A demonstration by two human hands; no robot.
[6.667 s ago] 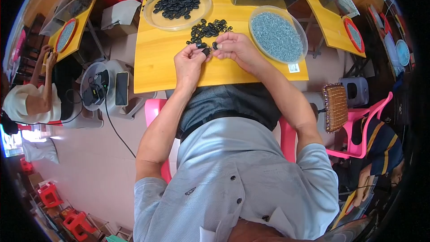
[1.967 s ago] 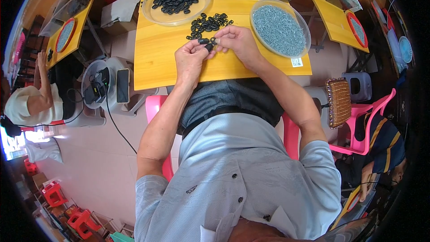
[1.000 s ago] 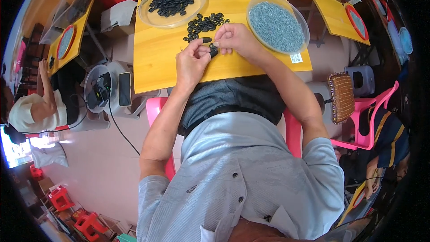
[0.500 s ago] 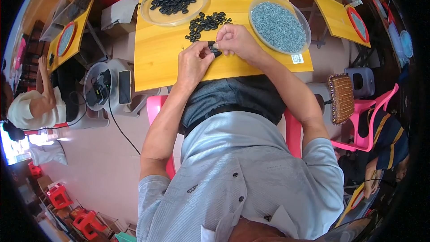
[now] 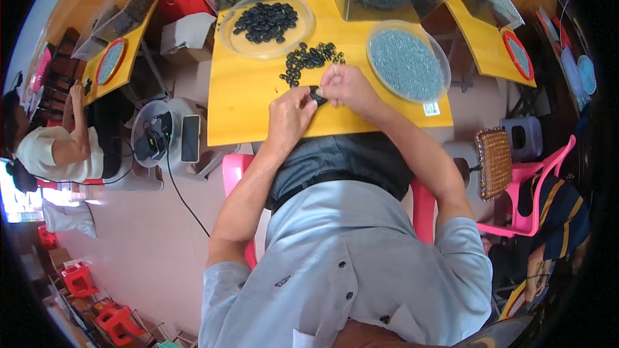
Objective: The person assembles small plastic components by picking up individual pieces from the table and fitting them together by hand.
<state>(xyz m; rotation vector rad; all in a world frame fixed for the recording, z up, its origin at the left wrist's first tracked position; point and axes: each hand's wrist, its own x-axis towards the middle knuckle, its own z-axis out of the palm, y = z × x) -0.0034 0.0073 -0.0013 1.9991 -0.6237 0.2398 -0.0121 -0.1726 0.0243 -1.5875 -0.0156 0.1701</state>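
Reading the clock from the point where the hands meet, the left hand (image 5: 289, 116) pinches a small black piece (image 5: 317, 95) between thumb and forefinger, near the front edge of the yellow table (image 5: 245, 109). The right hand (image 5: 351, 92) comes in from 3 o'clock, thumb and forefinger together on the piece's right side; whether they grip anything else as well is too small to tell. The left hand seems to steady the piece, leaving the right one free for fine work. A loose heap of black rings (image 5: 313, 57) lies at 12 o'clock just beyond the fingertips, probably so that single rings can be taken with little reach. A round clear tray (image 5: 302, 31) with more rings stands at 11 o'clock, and a clear bowl (image 5: 445, 71) full of grey metal pins (image 5: 403, 61) at 2 o'clock, likely on the right to suit that hand. Farther back, clear bins (image 5: 361, 6) of black parts stand at 11 and 1 o'clock, perhaps as bulk stock. The tabletop is smooth, with wood grain. Around it, a phone (image 5: 190, 138) rests on a grey stool at 8 o'clock, a co-worker (image 5: 61, 148) sits at 9, and a pink chair (image 5: 532, 203) stands at 4, on a pale floor.
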